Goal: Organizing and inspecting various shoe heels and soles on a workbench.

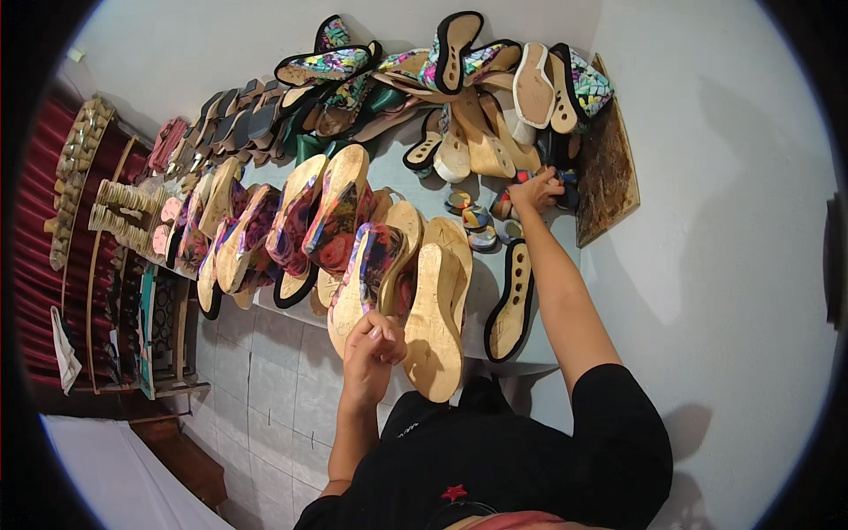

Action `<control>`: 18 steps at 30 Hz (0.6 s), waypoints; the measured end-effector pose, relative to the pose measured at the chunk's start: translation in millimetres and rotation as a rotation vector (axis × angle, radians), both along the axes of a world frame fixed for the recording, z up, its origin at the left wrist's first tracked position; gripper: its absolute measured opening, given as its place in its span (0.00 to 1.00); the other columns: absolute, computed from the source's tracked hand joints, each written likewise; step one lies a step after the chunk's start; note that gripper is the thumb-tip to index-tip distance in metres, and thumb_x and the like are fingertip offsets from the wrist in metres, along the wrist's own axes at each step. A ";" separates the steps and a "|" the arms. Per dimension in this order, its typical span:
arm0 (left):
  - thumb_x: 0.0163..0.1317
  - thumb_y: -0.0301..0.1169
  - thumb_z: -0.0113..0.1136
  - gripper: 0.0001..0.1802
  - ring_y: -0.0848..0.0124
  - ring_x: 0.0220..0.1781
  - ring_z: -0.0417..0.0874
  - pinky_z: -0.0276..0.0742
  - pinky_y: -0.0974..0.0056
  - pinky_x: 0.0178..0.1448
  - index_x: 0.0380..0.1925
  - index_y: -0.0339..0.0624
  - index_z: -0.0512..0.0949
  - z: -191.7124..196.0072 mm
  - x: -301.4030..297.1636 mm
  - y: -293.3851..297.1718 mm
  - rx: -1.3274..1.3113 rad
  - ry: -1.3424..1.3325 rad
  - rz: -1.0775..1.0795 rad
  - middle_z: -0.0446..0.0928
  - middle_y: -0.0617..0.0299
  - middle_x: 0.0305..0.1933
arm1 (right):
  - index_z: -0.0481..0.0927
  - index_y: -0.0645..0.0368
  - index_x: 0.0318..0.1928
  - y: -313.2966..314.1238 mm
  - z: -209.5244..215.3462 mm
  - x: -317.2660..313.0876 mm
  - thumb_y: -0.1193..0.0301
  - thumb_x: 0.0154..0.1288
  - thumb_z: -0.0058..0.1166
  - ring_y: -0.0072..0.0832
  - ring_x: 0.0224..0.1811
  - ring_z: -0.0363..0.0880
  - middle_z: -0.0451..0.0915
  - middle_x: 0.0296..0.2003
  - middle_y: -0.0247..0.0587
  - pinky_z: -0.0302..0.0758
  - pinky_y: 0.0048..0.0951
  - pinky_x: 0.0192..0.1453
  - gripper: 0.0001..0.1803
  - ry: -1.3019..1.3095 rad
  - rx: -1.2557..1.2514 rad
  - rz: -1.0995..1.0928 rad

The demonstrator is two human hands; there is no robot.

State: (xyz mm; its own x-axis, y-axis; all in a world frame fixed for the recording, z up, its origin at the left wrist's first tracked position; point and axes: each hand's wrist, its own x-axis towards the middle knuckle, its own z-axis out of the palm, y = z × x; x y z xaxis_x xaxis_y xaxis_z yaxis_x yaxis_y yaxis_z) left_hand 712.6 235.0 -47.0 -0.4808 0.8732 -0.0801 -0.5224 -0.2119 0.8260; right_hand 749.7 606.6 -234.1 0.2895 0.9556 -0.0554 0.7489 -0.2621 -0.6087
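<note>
My left hand (373,343) rests with curled fingers against a tall wooden wedge sole (435,318) that stands on its edge at the near end of the grey table (539,353). My right hand (535,191) reaches far across the table and closes on a small colourful piece (511,201) beside a few small round tins (477,225). A flat black-rimmed insole (511,305) lies under my right forearm.
Rows of floral-covered wedge soles (327,216) fill the table's left side. A heap of soles and patterned uppers (459,79) is piled at the far end. A brown board (608,168) leans against the white wall. Shelves with heels (84,168) stand at left over a tiled floor.
</note>
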 end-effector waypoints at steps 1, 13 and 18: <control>0.60 0.34 0.45 0.10 0.79 0.19 0.53 0.51 0.72 0.24 0.25 0.42 0.66 0.0 0.5 1.9 0.008 0.002 0.000 0.55 0.70 0.18 | 0.50 0.46 0.58 8.9 -6.8 2.3 0.68 0.33 0.68 0.58 0.50 0.62 0.51 0.52 0.57 0.70 0.46 0.49 0.51 0.052 -0.001 -0.029; 0.59 0.37 0.46 0.11 0.79 0.19 0.52 0.51 0.72 0.24 0.24 0.44 0.64 1.9 0.2 -8.0 -0.012 0.028 0.032 0.52 0.71 0.18 | 0.52 0.54 0.55 -15.2 24.7 38.3 0.65 0.34 0.68 0.50 0.53 0.55 0.56 0.51 0.60 0.62 0.45 0.55 0.47 0.387 0.284 0.070; 0.58 0.38 0.48 0.11 0.77 0.23 0.59 0.57 0.73 0.28 0.32 0.43 0.66 -2.7 -5.0 -2.2 0.005 0.011 -0.073 0.58 0.68 0.23 | 0.49 0.54 0.56 -57.3 82.6 56.3 0.66 0.37 0.66 0.34 0.51 0.60 0.57 0.49 0.45 0.61 0.37 0.57 0.47 0.880 0.690 0.568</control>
State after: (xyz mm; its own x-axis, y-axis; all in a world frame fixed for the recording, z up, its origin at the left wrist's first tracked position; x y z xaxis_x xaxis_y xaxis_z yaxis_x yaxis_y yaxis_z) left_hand 707.6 232.9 -49.7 -0.4168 0.9062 -0.0709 -0.5277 -0.1777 0.8306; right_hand 805.9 549.2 -151.5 -0.0536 0.8400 0.5400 -0.0783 0.5356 -0.8408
